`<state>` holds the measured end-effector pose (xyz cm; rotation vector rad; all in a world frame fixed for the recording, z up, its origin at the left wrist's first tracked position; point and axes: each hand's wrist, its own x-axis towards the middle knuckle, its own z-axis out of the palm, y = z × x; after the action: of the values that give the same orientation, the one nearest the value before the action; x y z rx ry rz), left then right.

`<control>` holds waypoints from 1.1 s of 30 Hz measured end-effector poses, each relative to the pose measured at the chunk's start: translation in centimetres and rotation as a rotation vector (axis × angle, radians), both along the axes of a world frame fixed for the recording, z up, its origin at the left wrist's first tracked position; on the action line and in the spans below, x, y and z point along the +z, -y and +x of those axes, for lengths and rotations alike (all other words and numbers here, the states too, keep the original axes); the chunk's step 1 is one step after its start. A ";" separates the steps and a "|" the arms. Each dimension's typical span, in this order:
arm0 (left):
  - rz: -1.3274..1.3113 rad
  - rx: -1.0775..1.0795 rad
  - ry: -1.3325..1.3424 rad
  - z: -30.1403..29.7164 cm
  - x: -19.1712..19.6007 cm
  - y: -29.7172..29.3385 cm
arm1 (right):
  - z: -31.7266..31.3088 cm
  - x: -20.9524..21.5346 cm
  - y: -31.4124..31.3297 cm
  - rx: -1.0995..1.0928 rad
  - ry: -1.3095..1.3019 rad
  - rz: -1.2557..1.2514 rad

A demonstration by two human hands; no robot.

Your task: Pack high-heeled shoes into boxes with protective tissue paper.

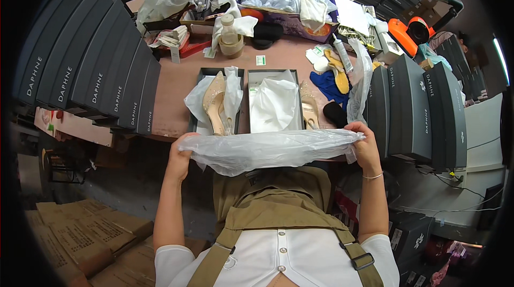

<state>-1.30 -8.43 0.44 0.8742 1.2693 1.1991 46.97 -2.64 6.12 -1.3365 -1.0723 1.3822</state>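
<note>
A translucent white plastic bag (270,150) is stretched sideways between my hands, just off the table's front edge. My left hand (184,150) grips its left end, and my right hand (364,145) pinches the right end. Beyond the bag, a glittery beige high-heeled shoe (214,102) lies on white tissue in a dark shoe box (239,77). Beside it stands a second box part (258,74) lined with white tissue paper (276,104). Another glittery shoe (309,107) lies right of that, its near end partly hidden by the bag.
Dark shoe boxes stand in rows at left (80,67) and right (409,107). On the pink table (174,83) are a blue cloth (327,88), a white tube (342,54) and a cup holding a bottle (230,43). A purple carton (316,32) stands behind; brown cartons (80,239) lie lower left.
</note>
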 end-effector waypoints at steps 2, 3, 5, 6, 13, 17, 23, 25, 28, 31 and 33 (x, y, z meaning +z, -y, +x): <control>0.012 0.068 0.205 0.9 0.2 0.3 | -0.4 0.0 0.3 0.031 0.010 0.004; 0.032 0.075 0.268 0.8 -0.2 0.3 | -0.2 -0.1 0.4 0.051 -0.008 -0.005; 0.015 0.096 0.441 0.1 -0.7 0.2 | -0.9 1.1 0.6 0.069 -0.119 -0.061; 0.005 0.107 0.527 -0.3 -1.0 0.1 | -0.5 0.7 0.7 0.114 -0.170 -0.069; -0.150 -0.025 0.410 -1.2 1.5 -0.5 | 2.3 -0.9 0.5 0.382 0.166 0.064; -0.088 -0.145 0.000 -0.5 4.5 -1.0 | 2.5 1.7 1.4 0.535 0.709 0.088; 0.231 -0.294 -0.336 1.0 10.0 -2.0 | -4.7 9.1 1.1 0.652 0.778 0.404; 0.318 -0.373 -0.395 1.6 11.8 -2.0 | -11.2 9.0 0.4 0.735 0.616 0.553; 0.370 -0.416 -0.512 2.3 16.6 -2.3 | -15.4 4.1 0.1 0.940 0.418 0.424; 0.387 -0.382 -0.637 -0.3 17.6 -2.4 | -12.7 2.7 2.2 1.056 0.382 0.172; 0.382 -0.377 -0.659 -2.5 16.9 -2.1 | -8.0 2.3 3.8 0.911 0.510 0.005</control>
<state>-3.82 -6.33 17.33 1.8103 1.3071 0.8817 39.02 -6.44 8.46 -1.2692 -2.2102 1.6785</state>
